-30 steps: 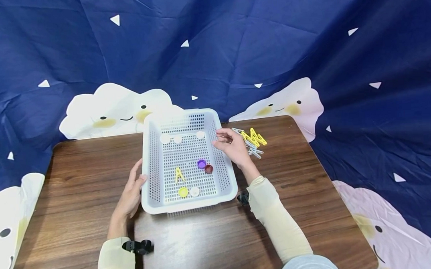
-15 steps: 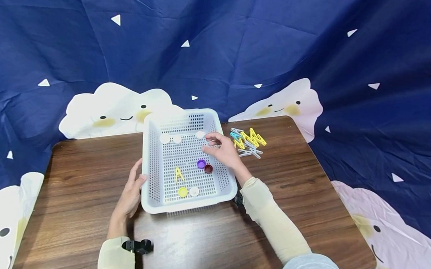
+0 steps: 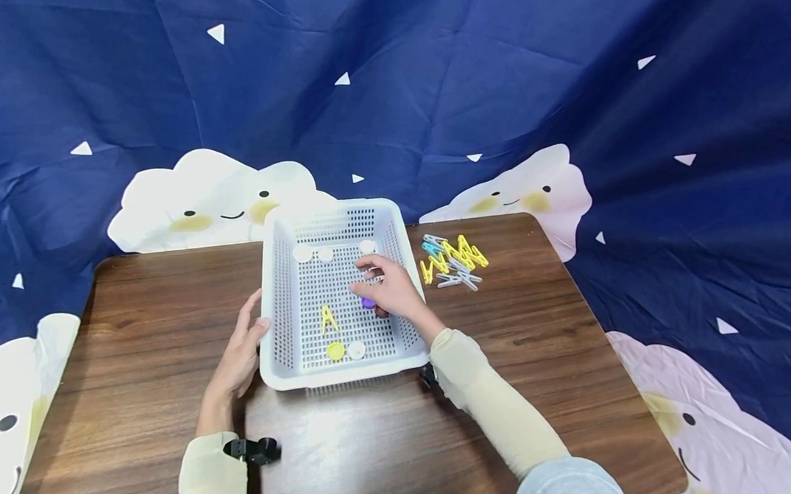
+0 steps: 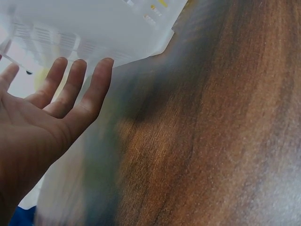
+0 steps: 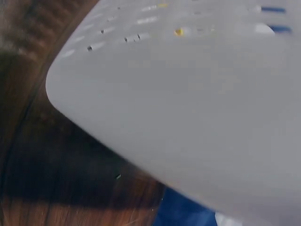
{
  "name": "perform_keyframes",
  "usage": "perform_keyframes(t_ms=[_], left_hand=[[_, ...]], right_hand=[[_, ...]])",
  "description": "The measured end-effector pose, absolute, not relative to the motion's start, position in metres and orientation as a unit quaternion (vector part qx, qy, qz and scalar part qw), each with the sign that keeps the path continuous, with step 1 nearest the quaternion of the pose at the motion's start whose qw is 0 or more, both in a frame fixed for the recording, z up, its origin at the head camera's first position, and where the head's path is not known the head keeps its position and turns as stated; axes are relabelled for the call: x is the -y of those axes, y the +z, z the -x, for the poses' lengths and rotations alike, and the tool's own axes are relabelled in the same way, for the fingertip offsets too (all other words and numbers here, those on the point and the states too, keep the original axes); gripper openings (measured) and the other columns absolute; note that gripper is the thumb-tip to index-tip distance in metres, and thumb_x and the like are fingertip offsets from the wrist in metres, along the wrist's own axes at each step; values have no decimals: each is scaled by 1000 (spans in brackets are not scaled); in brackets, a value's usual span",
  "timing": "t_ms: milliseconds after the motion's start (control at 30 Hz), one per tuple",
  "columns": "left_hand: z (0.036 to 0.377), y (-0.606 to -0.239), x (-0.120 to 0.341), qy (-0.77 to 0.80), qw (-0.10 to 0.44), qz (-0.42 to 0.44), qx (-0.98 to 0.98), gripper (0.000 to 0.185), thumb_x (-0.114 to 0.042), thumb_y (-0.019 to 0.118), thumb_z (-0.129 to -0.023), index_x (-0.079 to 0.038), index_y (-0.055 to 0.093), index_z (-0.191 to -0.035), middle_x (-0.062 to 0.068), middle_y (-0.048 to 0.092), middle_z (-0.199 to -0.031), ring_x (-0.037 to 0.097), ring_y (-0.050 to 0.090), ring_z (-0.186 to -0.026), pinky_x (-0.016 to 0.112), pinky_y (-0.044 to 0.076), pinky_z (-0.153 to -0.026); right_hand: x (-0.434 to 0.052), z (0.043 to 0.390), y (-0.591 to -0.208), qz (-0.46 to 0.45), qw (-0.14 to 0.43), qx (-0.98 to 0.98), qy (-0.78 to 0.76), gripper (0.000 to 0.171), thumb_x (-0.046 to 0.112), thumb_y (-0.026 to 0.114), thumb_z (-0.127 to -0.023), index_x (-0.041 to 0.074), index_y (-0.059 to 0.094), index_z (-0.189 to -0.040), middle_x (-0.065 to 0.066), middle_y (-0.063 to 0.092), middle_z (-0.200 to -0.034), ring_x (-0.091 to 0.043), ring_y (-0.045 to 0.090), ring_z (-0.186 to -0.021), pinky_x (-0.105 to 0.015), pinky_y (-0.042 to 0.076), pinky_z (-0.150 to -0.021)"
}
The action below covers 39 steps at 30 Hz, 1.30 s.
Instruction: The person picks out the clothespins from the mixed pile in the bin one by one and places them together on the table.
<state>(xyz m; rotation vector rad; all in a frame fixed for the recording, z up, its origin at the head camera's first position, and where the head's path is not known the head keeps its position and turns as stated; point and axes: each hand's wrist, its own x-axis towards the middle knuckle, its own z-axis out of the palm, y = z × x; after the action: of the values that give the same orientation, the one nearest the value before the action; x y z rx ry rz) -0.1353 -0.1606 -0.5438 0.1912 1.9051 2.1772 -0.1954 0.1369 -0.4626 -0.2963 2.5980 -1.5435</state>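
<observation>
A white perforated plastic basket (image 3: 348,376) stands on the table. My left hand (image 3: 236,357) is at its left side, thumb by the rim; in the left wrist view the fingers (image 4: 73,89) reach loosely up along the wall. Over the basket's right half hangs my right hand (image 3: 397,291), thumb and fingers apart, nothing between them. Beneath it a purple bottle cap (image 3: 368,303) and a dark red cap (image 3: 381,312) show partly. A yellow clothespin (image 3: 328,319), a yellow cap (image 3: 336,350) and several white caps (image 3: 356,350) lie inside. The basket's outer wall (image 5: 178,103) fills the right wrist view.
Several yellow, grey and blue clothespins (image 3: 459,259) lie loosely together on the wooden table (image 3: 546,358), right of the basket. A dark blue curtain (image 3: 388,70) with clouds and triangles hangs behind the table's far edge.
My right hand has moved left from the basket's right rim to over its inside, uncovering more clothespins and partly covering the purple and dark red caps. The left hand has stayed put.
</observation>
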Motion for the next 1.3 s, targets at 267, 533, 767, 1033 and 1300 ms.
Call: perform_keyframes(t_ms=[267, 533, 767, 1033, 1300], left_hand=[[136, -543, 161, 743, 122, -61, -656, 61, -37, 37, -110, -29, 8, -164, 29, 32, -148, 33, 49, -122, 38, 52, -88], [137, -544, 163, 743, 123, -59, -655, 62, -37, 37, -110, -30, 7, -164, 28, 30, -151, 37, 46, -126, 37, 52, -89], [137, -543, 163, 739, 124, -57, -660, 62, -38, 38, -110, -29, 8, -163, 30, 32, -147, 36, 49, -122, 40, 53, -87], [136, -543, 161, 737, 120, -53, -663, 62, -37, 39, -110, -29, 9, -163, 31, 33, -144, 36, 51, -120, 41, 54, -85], [136, -544, 161, 740, 118, -52, -661, 62, -37, 39, -110, -30, 10, -163, 30, 34, -145, 36, 50, -121, 39, 53, -86]], right_hand=[[-123, 197, -464, 143, 96, -870, -463, 49, 20, 80, -87, 4, 64, -131, -14, 64, -128, -27, 61, -108, -36, 48, -91], [-110, 197, -465, 165, 179, -873, -422, 51, 19, 80, -87, 2, 62, -132, -16, 63, -122, -24, 60, -102, -33, 47, -90], [-96, 195, -485, 124, 207, -882, -405, 56, 23, 83, -84, 6, 62, -132, -10, 63, -114, -15, 56, -90, -32, 46, -89], [-84, 197, -499, 103, 208, -899, -372, 56, 28, 83, -84, 9, 61, -132, -3, 60, -108, -12, 52, -81, -28, 46, -80], [-78, 198, -508, 110, 207, -912, -337, 56, 28, 83, -85, 8, 60, -132, -3, 57, -98, -12, 48, -81, -26, 42, -76]])
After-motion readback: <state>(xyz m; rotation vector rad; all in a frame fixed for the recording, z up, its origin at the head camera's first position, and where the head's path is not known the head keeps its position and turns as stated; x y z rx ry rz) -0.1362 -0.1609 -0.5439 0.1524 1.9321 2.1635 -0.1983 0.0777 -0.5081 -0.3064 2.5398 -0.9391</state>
